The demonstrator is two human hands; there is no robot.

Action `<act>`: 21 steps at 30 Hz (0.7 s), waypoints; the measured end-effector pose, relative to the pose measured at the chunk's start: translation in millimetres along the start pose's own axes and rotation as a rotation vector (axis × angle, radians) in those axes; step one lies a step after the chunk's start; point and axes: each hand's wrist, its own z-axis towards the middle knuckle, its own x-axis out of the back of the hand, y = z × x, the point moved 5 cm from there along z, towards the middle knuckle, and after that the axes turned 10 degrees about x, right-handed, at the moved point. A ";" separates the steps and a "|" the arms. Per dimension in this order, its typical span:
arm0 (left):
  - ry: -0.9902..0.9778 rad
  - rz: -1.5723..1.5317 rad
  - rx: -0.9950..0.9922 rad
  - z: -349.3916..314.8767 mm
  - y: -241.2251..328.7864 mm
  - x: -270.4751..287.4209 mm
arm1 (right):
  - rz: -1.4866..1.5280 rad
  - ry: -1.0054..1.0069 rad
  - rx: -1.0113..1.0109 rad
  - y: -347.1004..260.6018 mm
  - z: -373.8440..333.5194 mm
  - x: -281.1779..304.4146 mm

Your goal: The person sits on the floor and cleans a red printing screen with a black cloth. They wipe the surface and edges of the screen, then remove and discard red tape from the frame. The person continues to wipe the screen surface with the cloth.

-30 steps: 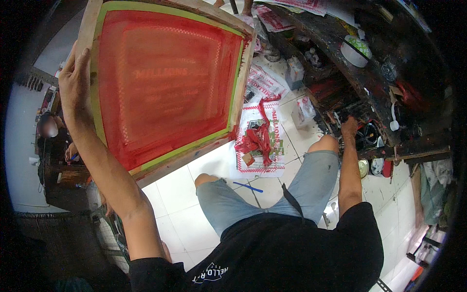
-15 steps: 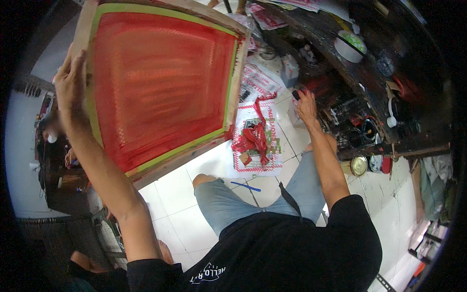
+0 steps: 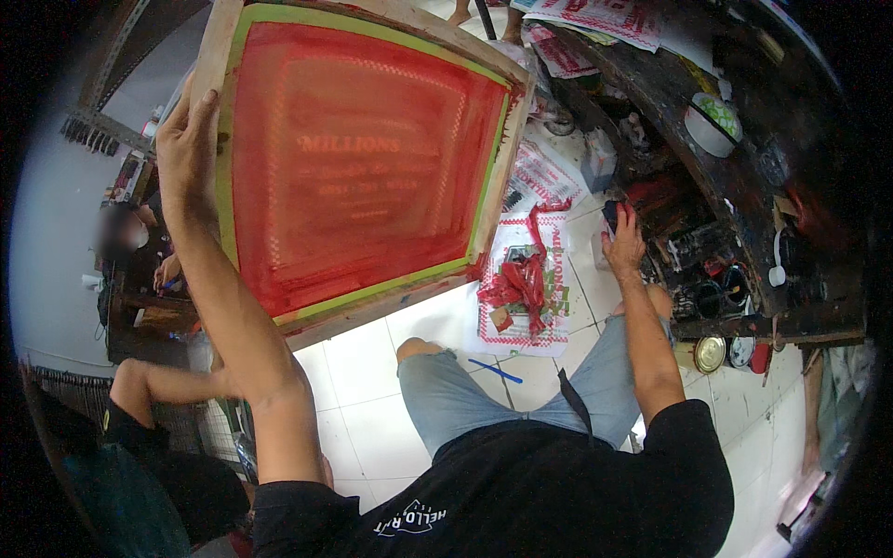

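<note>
My left hand (image 3: pixel 189 153) grips the wooden edge of a screen-printing frame (image 3: pixel 372 177) and holds it up, tilted, on the left. Its mesh is stained red, with a yellow-green border and faint pale lettering. My right hand (image 3: pixel 625 242) reaches down to the right, beside the dark workbench, with its fingers curled around a small black thing (image 3: pixel 610 214) that I cannot make out. A pale translucent container (image 3: pixel 601 249) stands just beside and under that hand, partly hidden.
Printed sheets (image 3: pixel 521 330) lie on the white tile floor, with a crumpled red plastic bag (image 3: pixel 528 284) on top. A blue stick (image 3: pixel 496 371) is near my knees. The cluttered dark bench (image 3: pixel 688 158) holds a white bowl (image 3: pixel 712 126). Another person (image 3: pixel 149 381) sits at left.
The whole scene has shifted rightward as the head view turned. The frame's lettering is sharper now. Both hands keep their holds, and the person at left shows more.
</note>
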 end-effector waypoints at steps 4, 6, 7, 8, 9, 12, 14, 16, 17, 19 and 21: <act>0.029 0.056 0.058 -3.7 1.8 5.2 | 0.039 0.155 0.009 12.5 9.9 10.8; 0.051 0.090 0.009 -5.8 3.9 14.0 | 0.096 0.142 -0.079 -0.7 19.6 26.2; 0.054 0.097 -0.007 -6.5 2.8 14.5 | 0.141 0.187 -0.113 -0.7 22.2 35.9; 0.056 0.105 -0.022 -7.2 1.9 16.0 | 0.188 0.232 -0.147 -0.4 23.9 43.0; 0.060 0.115 -0.038 -8.0 1.1 18.0 | 0.236 0.275 -0.181 -1.3 24.6 49.0; 0.076 0.059 0.013 -7.1 -4.4 17.8 | 0.601 0.420 -0.389 45.3 19.2 28.6; 0.059 0.071 0.053 -6.5 -7.1 21.2 | 1.133 0.485 -0.565 61.8 12.6 -12.1; 0.061 0.066 0.070 -8.9 -8.2 27.0 | 1.638 0.398 -0.684 52.7 1.3 -46.6; 0.058 0.035 0.063 -9.4 -9.0 22.9 | 1.877 0.358 -0.737 56.6 -3.5 -59.8; 0.065 0.018 0.046 -9.6 -11.0 21.5 | 1.989 0.299 -0.723 52.9 0.5 -73.6; 0.084 0.044 0.024 -8.3 -12.9 25.7 | 2.096 0.258 -0.721 31.3 3.7 -82.9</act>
